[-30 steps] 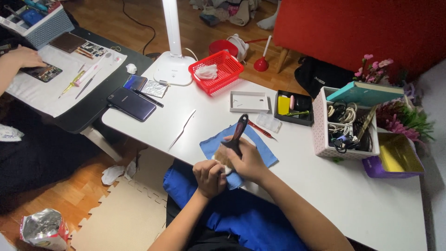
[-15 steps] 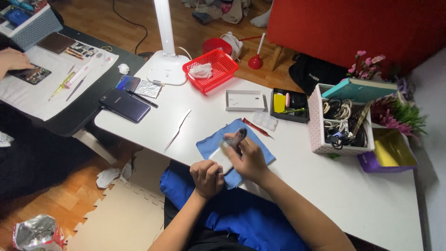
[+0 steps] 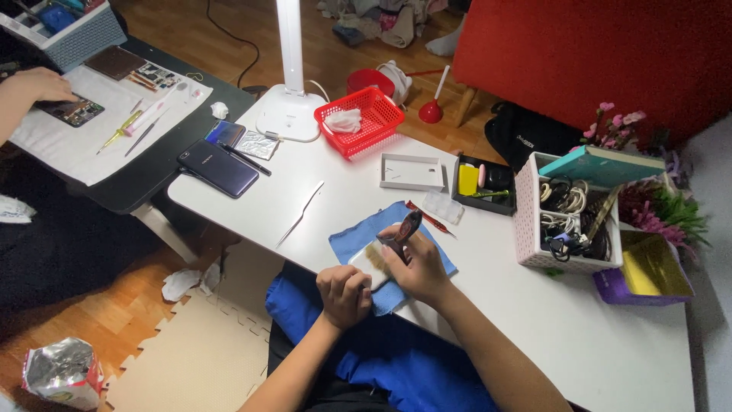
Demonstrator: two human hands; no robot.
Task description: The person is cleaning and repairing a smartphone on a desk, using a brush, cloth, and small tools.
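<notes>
The small white device (image 3: 364, 263) lay pinched in the left hand (image 3: 345, 294) at lower centre; the right hand (image 3: 418, 267), its grip closed round a dark-handled brush (image 3: 398, 236), risked flicking it off the blue cloth (image 3: 358, 236).

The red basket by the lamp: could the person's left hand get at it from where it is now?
Probably not straight away. The left hand is closed on the white slab over the blue cloth. The table between it and the red basket holds only a thin metal tool, but it looks a long stretch.
</notes>
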